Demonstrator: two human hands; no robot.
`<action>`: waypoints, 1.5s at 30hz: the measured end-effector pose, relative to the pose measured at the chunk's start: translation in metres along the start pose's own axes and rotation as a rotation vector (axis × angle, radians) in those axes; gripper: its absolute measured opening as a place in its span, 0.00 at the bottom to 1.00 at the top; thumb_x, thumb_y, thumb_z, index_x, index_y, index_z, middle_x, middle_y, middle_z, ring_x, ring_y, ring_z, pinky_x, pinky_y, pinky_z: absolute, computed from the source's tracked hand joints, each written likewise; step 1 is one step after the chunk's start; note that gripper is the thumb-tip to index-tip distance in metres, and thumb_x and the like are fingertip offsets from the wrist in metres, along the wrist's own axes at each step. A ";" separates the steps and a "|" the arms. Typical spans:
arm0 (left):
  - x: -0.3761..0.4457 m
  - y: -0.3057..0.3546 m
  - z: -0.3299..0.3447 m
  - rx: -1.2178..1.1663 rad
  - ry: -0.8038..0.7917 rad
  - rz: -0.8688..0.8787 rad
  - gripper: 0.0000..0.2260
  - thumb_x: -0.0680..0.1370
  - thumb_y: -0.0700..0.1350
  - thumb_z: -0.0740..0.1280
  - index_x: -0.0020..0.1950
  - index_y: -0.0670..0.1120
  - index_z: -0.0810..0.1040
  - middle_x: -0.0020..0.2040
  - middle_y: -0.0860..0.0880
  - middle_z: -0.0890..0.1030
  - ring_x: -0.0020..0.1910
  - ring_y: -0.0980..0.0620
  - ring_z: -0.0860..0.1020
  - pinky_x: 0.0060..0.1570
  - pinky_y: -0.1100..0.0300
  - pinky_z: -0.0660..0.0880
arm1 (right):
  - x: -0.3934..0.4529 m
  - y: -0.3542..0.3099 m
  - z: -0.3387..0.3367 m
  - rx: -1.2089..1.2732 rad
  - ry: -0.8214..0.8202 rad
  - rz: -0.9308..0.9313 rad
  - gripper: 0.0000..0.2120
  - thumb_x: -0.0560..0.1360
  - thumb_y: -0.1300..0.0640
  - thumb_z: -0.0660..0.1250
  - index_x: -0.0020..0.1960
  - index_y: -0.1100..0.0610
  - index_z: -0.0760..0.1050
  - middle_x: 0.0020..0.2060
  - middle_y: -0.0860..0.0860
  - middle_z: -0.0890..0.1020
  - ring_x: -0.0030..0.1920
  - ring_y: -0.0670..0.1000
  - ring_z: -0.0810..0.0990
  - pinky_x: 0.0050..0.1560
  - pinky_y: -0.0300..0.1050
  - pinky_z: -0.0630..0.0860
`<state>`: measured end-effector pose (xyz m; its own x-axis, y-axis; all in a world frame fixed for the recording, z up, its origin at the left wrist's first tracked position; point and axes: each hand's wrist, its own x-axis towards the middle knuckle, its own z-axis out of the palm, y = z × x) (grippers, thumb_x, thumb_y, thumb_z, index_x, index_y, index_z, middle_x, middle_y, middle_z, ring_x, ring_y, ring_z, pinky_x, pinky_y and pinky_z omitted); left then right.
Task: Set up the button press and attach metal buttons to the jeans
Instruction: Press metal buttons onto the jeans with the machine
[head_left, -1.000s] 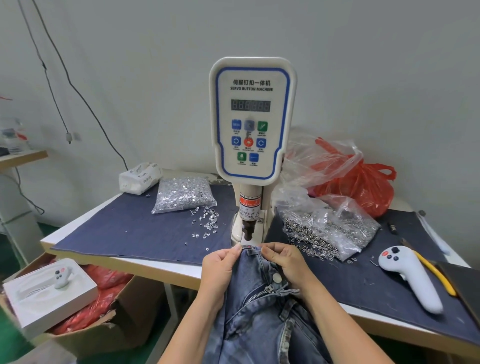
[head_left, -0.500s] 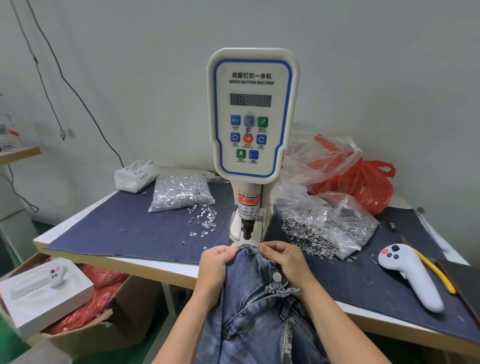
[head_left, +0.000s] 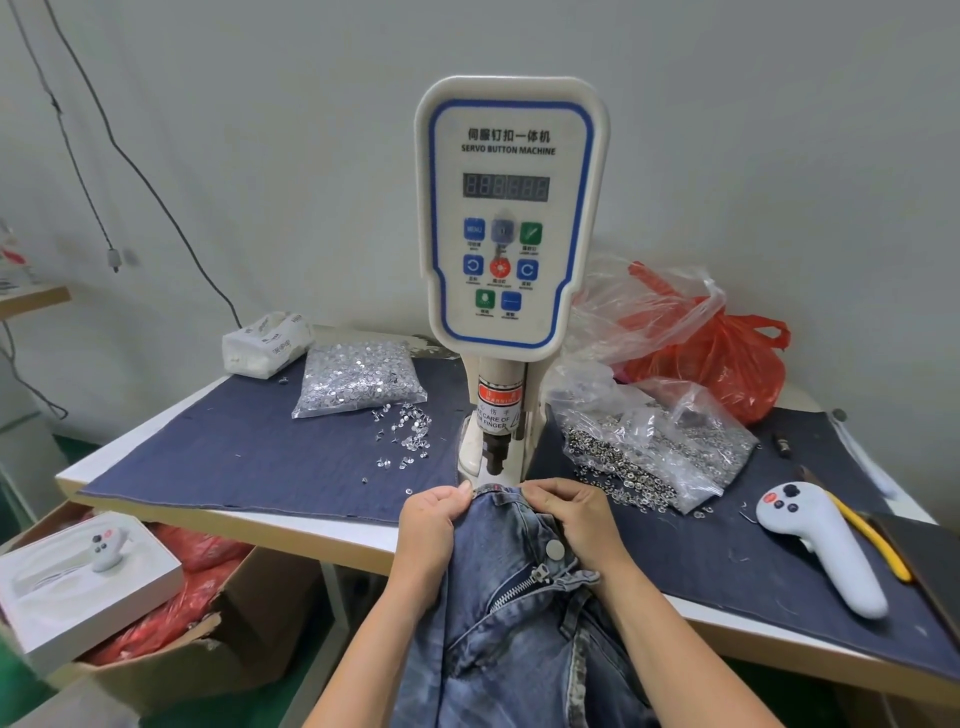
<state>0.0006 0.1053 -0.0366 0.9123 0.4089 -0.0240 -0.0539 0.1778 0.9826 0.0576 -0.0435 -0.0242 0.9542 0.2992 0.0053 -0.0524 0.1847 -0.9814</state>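
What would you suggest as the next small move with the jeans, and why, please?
Probably slide the jeans a little forward, so the waistband edge sits under the press head. Both the left hand and the right hand pinch that edge just in front of the machine's base, not yet beneath the head. One button is already on the fly.

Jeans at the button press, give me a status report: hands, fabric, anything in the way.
Left hand and right hand pinch jeans waistband just below the press head. One button already on. Nothing blocking.
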 end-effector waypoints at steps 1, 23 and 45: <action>0.000 -0.001 0.000 -0.001 0.012 0.003 0.14 0.78 0.40 0.65 0.34 0.38 0.79 0.30 0.44 0.77 0.30 0.51 0.73 0.30 0.63 0.71 | 0.000 0.000 0.000 -0.007 0.004 -0.005 0.08 0.70 0.70 0.69 0.36 0.61 0.83 0.30 0.53 0.84 0.30 0.45 0.81 0.32 0.35 0.76; -0.045 0.030 0.003 0.300 -0.259 0.216 0.25 0.69 0.63 0.70 0.34 0.40 0.79 0.31 0.50 0.72 0.34 0.55 0.69 0.38 0.61 0.64 | -0.038 -0.033 -0.012 -0.235 -0.179 -0.248 0.07 0.67 0.69 0.73 0.38 0.58 0.83 0.33 0.49 0.84 0.35 0.44 0.81 0.40 0.34 0.76; -0.122 0.052 -0.021 -0.280 -0.240 0.014 0.15 0.73 0.50 0.62 0.43 0.42 0.86 0.44 0.40 0.85 0.42 0.45 0.84 0.37 0.58 0.80 | -0.121 -0.067 -0.017 -0.654 -0.385 -0.299 0.12 0.76 0.62 0.66 0.59 0.57 0.75 0.51 0.52 0.80 0.49 0.44 0.79 0.52 0.34 0.73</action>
<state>-0.1221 0.0839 0.0137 0.9782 0.1969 0.0659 -0.1459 0.4257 0.8930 -0.0495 -0.1085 0.0375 0.7265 0.6464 0.2333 0.4841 -0.2405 -0.8413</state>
